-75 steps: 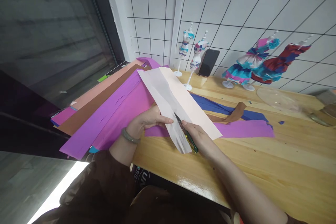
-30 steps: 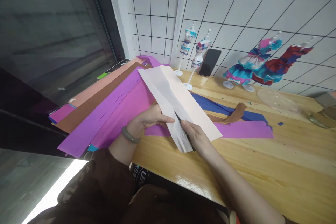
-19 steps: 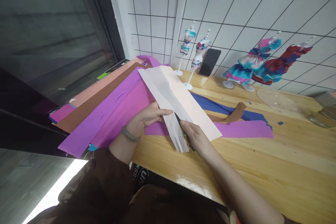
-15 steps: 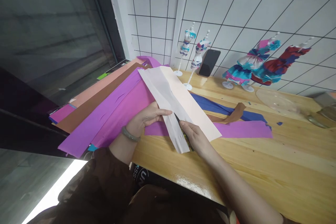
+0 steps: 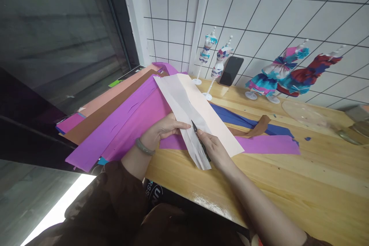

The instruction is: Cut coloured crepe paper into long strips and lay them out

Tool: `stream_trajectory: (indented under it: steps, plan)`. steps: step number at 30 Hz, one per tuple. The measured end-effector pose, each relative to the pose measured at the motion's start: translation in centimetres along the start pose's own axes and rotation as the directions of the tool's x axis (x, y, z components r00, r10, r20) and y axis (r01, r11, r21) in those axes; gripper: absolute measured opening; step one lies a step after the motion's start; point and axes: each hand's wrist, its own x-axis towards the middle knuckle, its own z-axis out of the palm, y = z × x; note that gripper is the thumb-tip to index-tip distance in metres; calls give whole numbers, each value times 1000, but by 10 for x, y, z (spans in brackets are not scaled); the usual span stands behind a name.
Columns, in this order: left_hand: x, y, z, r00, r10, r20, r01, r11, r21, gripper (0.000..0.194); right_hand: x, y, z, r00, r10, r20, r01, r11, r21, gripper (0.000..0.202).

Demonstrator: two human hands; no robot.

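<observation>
Cutting the long, thin white paper strip (image 5: 180, 100) lengthwise seems the step in hand. The left hand (image 5: 165, 127) pinches the strip's near edge, thumb on top; the right hand (image 5: 212, 145) has its fingers closed around slim dark scissors (image 5: 194, 126), tips just beside the left thumb. The next snip likely calls for taut paper and that thumb clear of the blades. A pale peach paper sheet (image 5: 215, 125) lies along the strip's right side; whether they join, I cannot tell. Beneath runs a flat purple paper strip (image 5: 268, 145) on the pale wooden worktop (image 5: 288, 192). Overlapping magenta, purple and brown paper sheets (image 5: 115, 125) crowd the left; small dressed mannequins (image 5: 219, 63) stand behind, well apart.
</observation>
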Motion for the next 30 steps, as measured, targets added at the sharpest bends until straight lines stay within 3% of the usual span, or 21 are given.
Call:
stream_trajectory:
  steps: [30]
  plan:
    - [4, -7, -3, 998, -37, 42, 34, 997, 69, 56, 6, 3, 1, 1000, -14, -11, 14, 1000, 11, 47]
